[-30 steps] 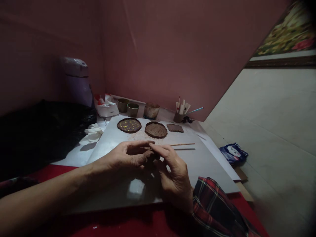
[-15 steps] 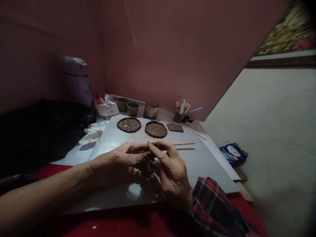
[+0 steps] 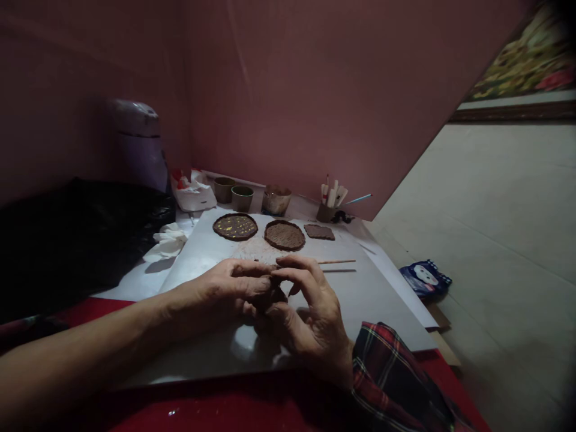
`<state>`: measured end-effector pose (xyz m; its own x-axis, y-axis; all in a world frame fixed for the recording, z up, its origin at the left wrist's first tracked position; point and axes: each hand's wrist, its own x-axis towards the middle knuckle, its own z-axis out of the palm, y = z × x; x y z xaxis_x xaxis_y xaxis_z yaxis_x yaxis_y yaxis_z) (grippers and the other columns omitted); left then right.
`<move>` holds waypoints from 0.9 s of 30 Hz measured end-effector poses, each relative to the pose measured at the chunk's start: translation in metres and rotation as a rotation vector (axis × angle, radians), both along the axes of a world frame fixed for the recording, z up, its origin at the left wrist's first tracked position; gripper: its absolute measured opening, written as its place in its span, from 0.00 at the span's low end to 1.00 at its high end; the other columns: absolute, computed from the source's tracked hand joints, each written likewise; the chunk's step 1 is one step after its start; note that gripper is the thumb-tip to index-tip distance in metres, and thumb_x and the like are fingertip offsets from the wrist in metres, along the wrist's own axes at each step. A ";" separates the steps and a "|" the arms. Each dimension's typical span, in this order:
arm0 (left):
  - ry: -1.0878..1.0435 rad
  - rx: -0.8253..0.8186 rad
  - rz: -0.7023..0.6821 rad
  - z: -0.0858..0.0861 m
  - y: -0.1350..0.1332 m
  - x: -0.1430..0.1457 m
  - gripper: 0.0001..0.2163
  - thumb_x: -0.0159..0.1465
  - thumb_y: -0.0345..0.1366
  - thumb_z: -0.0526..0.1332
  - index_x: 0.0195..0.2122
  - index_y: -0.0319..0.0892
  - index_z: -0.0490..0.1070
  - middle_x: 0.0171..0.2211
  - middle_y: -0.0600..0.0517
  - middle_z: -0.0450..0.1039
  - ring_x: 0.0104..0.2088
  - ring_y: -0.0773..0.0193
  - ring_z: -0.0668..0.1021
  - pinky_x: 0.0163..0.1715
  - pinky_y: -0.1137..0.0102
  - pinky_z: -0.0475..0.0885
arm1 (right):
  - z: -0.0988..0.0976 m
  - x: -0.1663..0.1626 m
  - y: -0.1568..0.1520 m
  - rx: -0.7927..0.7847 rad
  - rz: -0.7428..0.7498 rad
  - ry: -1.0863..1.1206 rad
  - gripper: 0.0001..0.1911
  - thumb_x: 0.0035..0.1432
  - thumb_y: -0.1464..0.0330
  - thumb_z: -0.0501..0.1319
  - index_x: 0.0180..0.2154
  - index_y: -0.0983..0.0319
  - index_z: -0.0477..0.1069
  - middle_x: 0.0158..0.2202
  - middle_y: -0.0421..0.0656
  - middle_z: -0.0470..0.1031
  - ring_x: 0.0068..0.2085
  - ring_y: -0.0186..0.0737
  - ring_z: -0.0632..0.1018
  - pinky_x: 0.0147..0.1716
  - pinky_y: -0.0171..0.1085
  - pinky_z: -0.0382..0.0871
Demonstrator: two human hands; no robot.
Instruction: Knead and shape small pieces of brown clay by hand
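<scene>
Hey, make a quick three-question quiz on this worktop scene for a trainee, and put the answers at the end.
1. True or false: the yellow-dotted brown disc lies left of the undotted brown disc.
2. The small brown slab is roughly: A, triangular; B, rectangular; C, circular.
3. What does the left hand hold, with fingers of the right hand at it?

Key: 1, true. 2, B. 3, a dark brown clay-like lump, partly hidden.

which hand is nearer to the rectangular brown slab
The right hand. It is on the near side of the rectangular brown slab, not touching it; the left hand is also on the near side, but farther to the left.
</scene>
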<state>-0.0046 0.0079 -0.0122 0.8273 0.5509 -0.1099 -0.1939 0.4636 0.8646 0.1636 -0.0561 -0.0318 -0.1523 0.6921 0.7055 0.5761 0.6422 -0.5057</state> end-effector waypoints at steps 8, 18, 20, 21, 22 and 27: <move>0.057 -0.005 0.036 0.001 -0.001 0.002 0.13 0.56 0.34 0.66 0.43 0.38 0.76 0.33 0.47 0.73 0.32 0.64 0.73 0.31 0.73 0.67 | -0.002 0.000 0.000 0.050 0.019 0.032 0.18 0.56 0.70 0.61 0.49 0.60 0.65 0.50 0.48 0.68 0.47 0.43 0.72 0.39 0.41 0.71; 0.110 0.000 0.065 0.000 0.001 0.004 0.16 0.54 0.35 0.68 0.43 0.37 0.76 0.30 0.46 0.76 0.26 0.66 0.73 0.28 0.72 0.67 | -0.002 -0.005 -0.004 0.121 -0.002 0.262 0.07 0.56 0.75 0.63 0.31 0.59 0.66 0.38 0.40 0.72 0.41 0.38 0.74 0.40 0.38 0.68; 0.110 0.015 0.057 0.000 0.000 0.004 0.16 0.55 0.35 0.67 0.44 0.36 0.75 0.29 0.47 0.75 0.25 0.66 0.72 0.27 0.72 0.67 | -0.001 -0.005 -0.003 0.131 -0.032 0.252 0.07 0.55 0.76 0.63 0.30 0.59 0.67 0.37 0.40 0.73 0.40 0.38 0.75 0.40 0.38 0.69; 0.106 0.019 0.054 0.000 0.000 0.004 0.16 0.56 0.35 0.67 0.44 0.36 0.75 0.29 0.47 0.74 0.25 0.67 0.72 0.27 0.72 0.67 | -0.001 -0.005 -0.003 0.133 -0.047 0.246 0.07 0.55 0.76 0.64 0.30 0.59 0.68 0.36 0.40 0.73 0.40 0.38 0.75 0.39 0.38 0.69; 0.103 0.020 0.052 0.000 0.000 0.003 0.16 0.56 0.35 0.66 0.45 0.36 0.75 0.29 0.46 0.75 0.25 0.67 0.72 0.26 0.72 0.67 | 0.000 -0.005 -0.003 0.133 -0.059 0.236 0.07 0.55 0.75 0.64 0.30 0.59 0.69 0.36 0.41 0.73 0.39 0.39 0.75 0.38 0.38 0.70; 0.066 -0.013 0.046 -0.002 0.002 0.002 0.17 0.55 0.35 0.68 0.45 0.35 0.75 0.31 0.45 0.76 0.28 0.64 0.75 0.28 0.72 0.67 | 0.002 -0.002 -0.004 0.127 -0.058 0.147 0.05 0.59 0.73 0.60 0.33 0.59 0.73 0.37 0.43 0.73 0.39 0.39 0.76 0.38 0.39 0.72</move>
